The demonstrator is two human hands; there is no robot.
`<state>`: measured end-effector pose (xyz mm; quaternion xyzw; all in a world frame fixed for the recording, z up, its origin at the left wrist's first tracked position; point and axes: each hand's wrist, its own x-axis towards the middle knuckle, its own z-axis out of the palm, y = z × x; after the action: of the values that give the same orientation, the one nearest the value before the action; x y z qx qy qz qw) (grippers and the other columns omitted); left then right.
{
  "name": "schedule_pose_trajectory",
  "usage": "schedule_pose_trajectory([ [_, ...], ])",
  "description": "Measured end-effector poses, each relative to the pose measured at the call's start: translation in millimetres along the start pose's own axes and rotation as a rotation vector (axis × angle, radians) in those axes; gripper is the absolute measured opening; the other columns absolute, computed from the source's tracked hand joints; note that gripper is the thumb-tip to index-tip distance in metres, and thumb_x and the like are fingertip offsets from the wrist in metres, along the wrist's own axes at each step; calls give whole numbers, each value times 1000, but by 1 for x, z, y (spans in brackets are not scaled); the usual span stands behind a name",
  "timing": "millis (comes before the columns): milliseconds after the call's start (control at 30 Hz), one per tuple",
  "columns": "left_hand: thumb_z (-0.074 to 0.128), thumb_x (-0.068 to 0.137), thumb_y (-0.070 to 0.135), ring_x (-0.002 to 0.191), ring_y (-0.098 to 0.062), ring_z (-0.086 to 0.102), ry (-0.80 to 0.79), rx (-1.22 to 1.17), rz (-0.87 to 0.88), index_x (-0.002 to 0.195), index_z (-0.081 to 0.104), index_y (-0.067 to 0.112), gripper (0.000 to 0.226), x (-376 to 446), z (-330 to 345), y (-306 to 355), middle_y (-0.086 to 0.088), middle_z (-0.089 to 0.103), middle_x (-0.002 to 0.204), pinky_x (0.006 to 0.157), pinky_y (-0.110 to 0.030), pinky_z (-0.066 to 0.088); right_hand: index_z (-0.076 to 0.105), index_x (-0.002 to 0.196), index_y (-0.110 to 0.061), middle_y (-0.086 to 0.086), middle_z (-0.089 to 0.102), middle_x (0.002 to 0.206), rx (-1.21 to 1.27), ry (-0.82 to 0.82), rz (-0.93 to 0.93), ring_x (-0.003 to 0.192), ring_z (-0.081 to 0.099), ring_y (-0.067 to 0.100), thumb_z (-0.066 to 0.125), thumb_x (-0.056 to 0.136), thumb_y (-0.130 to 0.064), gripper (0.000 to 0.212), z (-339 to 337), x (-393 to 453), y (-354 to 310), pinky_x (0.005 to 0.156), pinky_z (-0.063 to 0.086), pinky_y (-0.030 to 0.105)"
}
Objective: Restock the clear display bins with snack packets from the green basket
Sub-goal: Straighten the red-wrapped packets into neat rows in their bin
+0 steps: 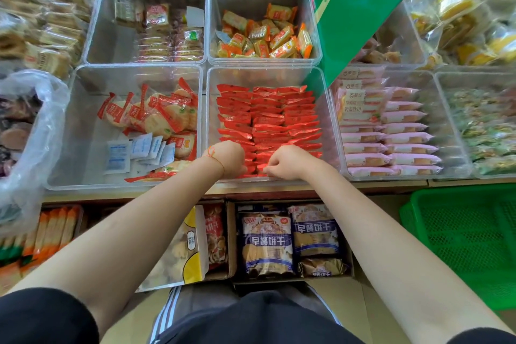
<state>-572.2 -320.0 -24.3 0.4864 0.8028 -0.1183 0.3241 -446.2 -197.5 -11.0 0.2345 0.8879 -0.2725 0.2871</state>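
- Red-packet bin [325, 120]: packed rows fill nearly the whole floor; both hands [229, 158] [287, 162] crowd its near edge.
- Round-cracker bin [83, 126]: bare floor along left side, room to reach in.
- Upper-left bin [111, 36]: left half bare.
- Green carton [354, 8] leans over the red-packet bin's far right corner, blocking approach there.
- Green basket [460, 232], lower right: looks empty, though mesh blurs.

Packets [268, 120] lie in rows in the middle bin [326, 109]; the basket [469, 234] sits lower right.
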Motion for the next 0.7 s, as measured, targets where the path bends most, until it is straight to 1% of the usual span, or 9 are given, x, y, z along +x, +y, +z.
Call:
schedule_pose_trajectory([
  [133, 31, 105, 32, 107, -32, 59, -203, 126, 13, 110, 66, 3, 45, 0, -2, 7, -14, 64, 114, 87, -41, 47, 63, 72, -2, 12, 68, 84, 14, -57, 33, 77, 58, 28, 44, 100, -30, 44, 6, 2, -1, 70, 47, 36],
  [200, 31, 105, 33, 107, -31, 59, -234, 91, 12, 109, 66, 4, 45, -1, -5, 8, -14, 64, 114, 88, -40, 46, 62, 73, -3, 15, 68, 88, 4, -30, 37, 77, 57, 27, 42, 100, -29, 42, 6, 3, -2, 68, 45, 36],
  [267, 35, 103, 33, 94, -29, 60, -96, 10, 34, 95, 66, 6, 41, 0, -5, 4, -11, 65, 101, 75, -35, 46, 60, 69, -6, 11, 66, 78, 42, 83, 30, 70, 54, 25, 44, 99, -29, 41, 6, 3, 0, 59, 39, 33],
  [333, 40, 98, 27, 87, -26, 60, 213, -64, 43, 89, 65, 7, 34, 0, 1, -3, -8, 64, 96, 69, -32, 43, 57, 67, -10, 5, 61, 72, 118, 290, 25, 70, 53, 24, 46, 96, -27, 36, 5, 6, 4, 54, 36, 31],
  [400, 41, 95, 24, 105, -27, 57, 417, 2, 76, 108, 65, 13, 30, 4, 11, -10, -7, 60, 113, 82, -36, 43, 68, 90, -15, 2, 63, 94, 106, 433, -7, 92, 57, 24, 48, 95, -23, 22, 5, 13, 7, 68, 47, 34],
  [467, 42, 95, 25, 128, -27, 45, 415, 83, 88, 134, 55, 23, 41, 12, 20, -17, -6, 48, 140, 102, -43, 36, 62, 125, -18, 4, 56, 128, -4, 448, -57, 121, 48, 23, 53, 95, -21, 31, 10, 25, 9, 94, 48, 42],
  [500, 42, 96, 26, 134, -26, 39, 392, 95, 82, 140, 49, 27, 45, 15, 20, -19, -6, 41, 148, 107, -45, 32, 58, 133, -20, 5, 49, 139, -47, 437, -77, 130, 42, 24, 55, 95, -21, 38, 12, 31, 9, 103, 43, 44],
  [600, 40, 99, 34, 133, -24, 41, 371, 185, 69, 137, 53, 34, 40, 26, 17, -25, -4, 42, 148, 107, -44, 30, 60, 132, -22, 8, 38, 152, -143, 444, -109, 142, 30, 27, 59, 95, -23, 36, 18, 46, 7, 113, 29, 45],
  [700, 46, 98, 37, 116, -23, 49, 420, 224, 36, 117, 68, 34, 30, 32, 12, -27, 1, 55, 125, 97, -38, 34, 67, 119, -19, 10, 40, 150, -260, 475, -86, 138, 34, 28, 60, 95, -23, 25, 20, 55, 6, 109, 30, 44],
])
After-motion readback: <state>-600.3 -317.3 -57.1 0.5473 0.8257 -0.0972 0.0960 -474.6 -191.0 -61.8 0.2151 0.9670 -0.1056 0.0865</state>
